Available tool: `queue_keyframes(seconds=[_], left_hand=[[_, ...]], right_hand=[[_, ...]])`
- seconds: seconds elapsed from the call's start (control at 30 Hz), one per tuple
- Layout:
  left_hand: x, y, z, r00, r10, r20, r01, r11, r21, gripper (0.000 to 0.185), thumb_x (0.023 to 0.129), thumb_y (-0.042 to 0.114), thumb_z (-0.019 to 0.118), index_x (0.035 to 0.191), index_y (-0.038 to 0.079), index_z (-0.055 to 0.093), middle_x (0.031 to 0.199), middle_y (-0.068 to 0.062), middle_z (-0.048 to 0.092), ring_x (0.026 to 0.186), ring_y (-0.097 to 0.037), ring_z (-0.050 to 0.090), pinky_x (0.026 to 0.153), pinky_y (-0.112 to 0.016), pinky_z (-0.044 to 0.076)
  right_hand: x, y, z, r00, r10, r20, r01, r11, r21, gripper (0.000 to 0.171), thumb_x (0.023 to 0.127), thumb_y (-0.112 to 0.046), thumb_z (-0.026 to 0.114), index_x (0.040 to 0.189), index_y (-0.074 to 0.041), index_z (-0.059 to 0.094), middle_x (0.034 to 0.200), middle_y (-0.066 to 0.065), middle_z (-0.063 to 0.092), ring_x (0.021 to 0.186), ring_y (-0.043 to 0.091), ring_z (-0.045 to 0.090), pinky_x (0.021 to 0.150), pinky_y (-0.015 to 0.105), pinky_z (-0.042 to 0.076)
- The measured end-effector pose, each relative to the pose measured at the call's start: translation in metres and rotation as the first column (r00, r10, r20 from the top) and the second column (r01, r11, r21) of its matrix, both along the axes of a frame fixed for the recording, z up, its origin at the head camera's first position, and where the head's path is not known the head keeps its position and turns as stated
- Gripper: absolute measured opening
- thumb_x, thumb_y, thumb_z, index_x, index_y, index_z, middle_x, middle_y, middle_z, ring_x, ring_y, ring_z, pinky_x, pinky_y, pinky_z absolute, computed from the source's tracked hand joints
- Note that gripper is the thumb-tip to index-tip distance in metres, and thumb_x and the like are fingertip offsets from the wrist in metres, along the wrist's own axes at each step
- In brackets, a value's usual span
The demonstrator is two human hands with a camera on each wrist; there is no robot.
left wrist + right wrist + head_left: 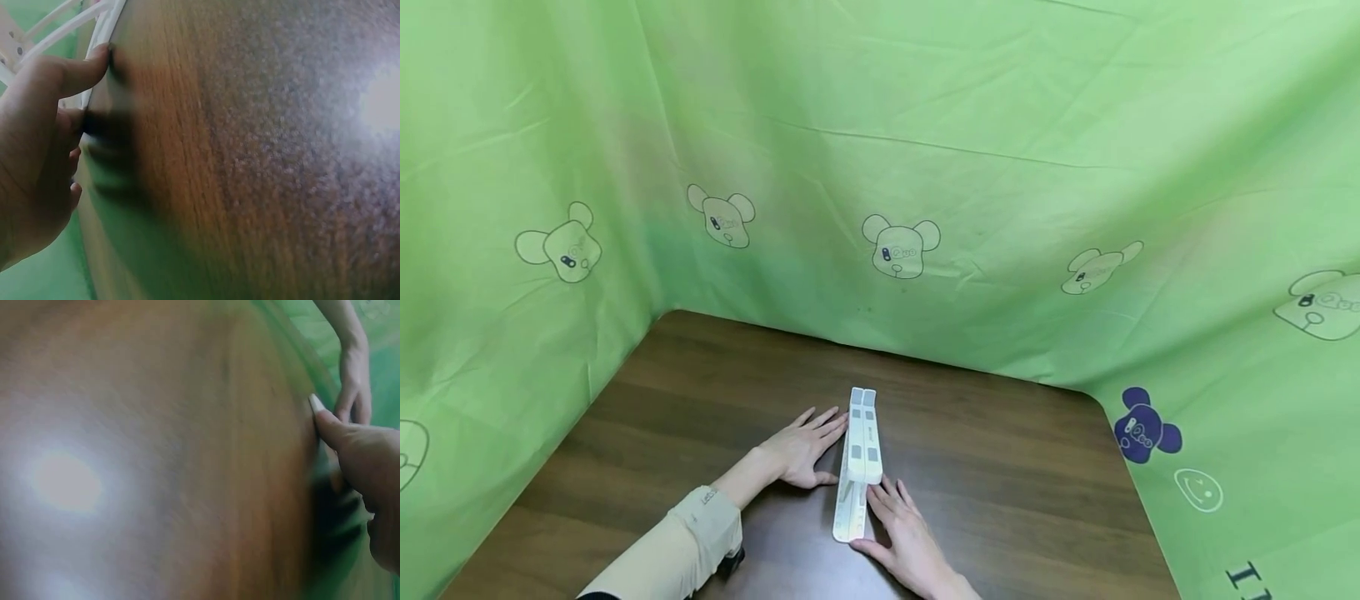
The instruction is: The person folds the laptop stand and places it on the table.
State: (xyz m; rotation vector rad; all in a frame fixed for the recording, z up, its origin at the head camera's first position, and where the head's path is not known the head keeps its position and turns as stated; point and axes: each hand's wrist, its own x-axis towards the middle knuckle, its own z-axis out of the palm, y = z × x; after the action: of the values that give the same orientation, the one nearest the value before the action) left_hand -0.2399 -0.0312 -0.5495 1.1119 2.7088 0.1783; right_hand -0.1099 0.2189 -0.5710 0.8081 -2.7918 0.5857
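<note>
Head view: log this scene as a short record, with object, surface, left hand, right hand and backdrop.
Object: white stand with gray pads on its raised top
Surface: brown wood-grain table
Left hand: spread at the stand's left side, thumb touching it
Right hand: at the stand's right side, thumb at its near end
Backdrop: green cloth printed with bear faces

Wht stand (862,472) w/ grey pads (872,454), folded narrow, top raised above base, on brown tbl (1000,467).

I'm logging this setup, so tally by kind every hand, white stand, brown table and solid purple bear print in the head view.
Hands (left hand, right hand): 2
White stand: 1
Brown table: 1
Purple bear print: 1
Total: 5
</note>
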Motion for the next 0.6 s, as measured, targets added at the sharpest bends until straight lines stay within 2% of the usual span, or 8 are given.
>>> queue_keyframes(seconds=[0.13, 0.23, 0.33, 0.47, 0.6], left_hand=[[-0.001, -0.003, -0.002, 1.0, 0.005, 0.025, -0.007, 0.998, 0.069, 0.091, 0.102, 0.056, 0.07, 0.171, 0.005, 0.037, 0.181, -0.009, 0.036, 0.17, -0.032, 0.03, 0.138, -0.057, 0.027], [0.002, -0.012, -0.004, 0.998, 0.034, 0.057, -0.042, 0.991, 0.13, 0.084, 0.104, 0.047, 0.072, 0.168, 0.002, 0.042, 0.177, -0.013, 0.042, 0.167, -0.035, 0.035, 0.137, -0.059, 0.03], [0.008, -0.024, -0.002, 0.991, 0.061, 0.119, -0.083, 0.978, 0.192, 0.075, 0.106, 0.037, 0.072, 0.164, -0.002, 0.046, 0.173, -0.019, 0.045, 0.165, -0.038, 0.039, 0.136, -0.06, 0.032], [0.016, -0.033, 0.005, 0.973, 0.071, 0.218, -0.133, 0.949, 0.285, 0.077, 0.106, 0.038, 0.073, 0.165, -0.003, 0.044, 0.174, -0.021, 0.044, 0.164, -0.038, 0.04, 0.136, -0.059, 0.031], [0.02, -0.032, 0.017, 0.962, 0.039, 0.27, -0.144, 0.913, 0.382, 0.09, 0.102, 0.05, 0.076, 0.169, 0.001, 0.039, 0.177, -0.019, 0.04, 0.165, -0.037, 0.038, 0.137, -0.058, 0.029]], right_hand=[[-0.004, 0.005, 0.004, 0.994, 0.014, 0.104, -0.013, 1.0, -0.011, 0.078, 0.096, -0.054, 0.08, 0.144, 0.006, 0.067, 0.149, 0.021, 0.07, 0.147, 0.044, 0.059, 0.121, 0.063, 0.048], [-0.007, 0.009, 0.007, 0.975, 0.037, 0.219, -0.022, 0.997, -0.069, 0.075, 0.1, -0.048, 0.078, 0.149, 0.007, 0.063, 0.157, 0.026, 0.062, 0.151, 0.047, 0.053, 0.123, 0.066, 0.044], [-0.013, 0.014, 0.01, 0.952, 0.044, 0.303, 0.004, 0.987, -0.158, 0.072, 0.101, -0.042, 0.078, 0.152, 0.007, 0.06, 0.162, 0.03, 0.055, 0.153, 0.051, 0.049, 0.123, 0.07, 0.041], [-0.025, 0.024, 0.018, 0.933, 0.028, 0.358, 0.057, 0.973, -0.224, 0.075, 0.102, -0.036, 0.079, 0.159, 0.004, 0.053, 0.167, 0.028, 0.049, 0.155, 0.049, 0.048, 0.126, 0.068, 0.038], [-0.037, 0.034, 0.031, 0.937, 0.031, 0.348, 0.065, 0.963, -0.26, 0.078, 0.101, -0.03, 0.081, 0.163, 0.002, 0.048, 0.168, 0.025, 0.048, 0.155, 0.045, 0.049, 0.127, 0.063, 0.039]])
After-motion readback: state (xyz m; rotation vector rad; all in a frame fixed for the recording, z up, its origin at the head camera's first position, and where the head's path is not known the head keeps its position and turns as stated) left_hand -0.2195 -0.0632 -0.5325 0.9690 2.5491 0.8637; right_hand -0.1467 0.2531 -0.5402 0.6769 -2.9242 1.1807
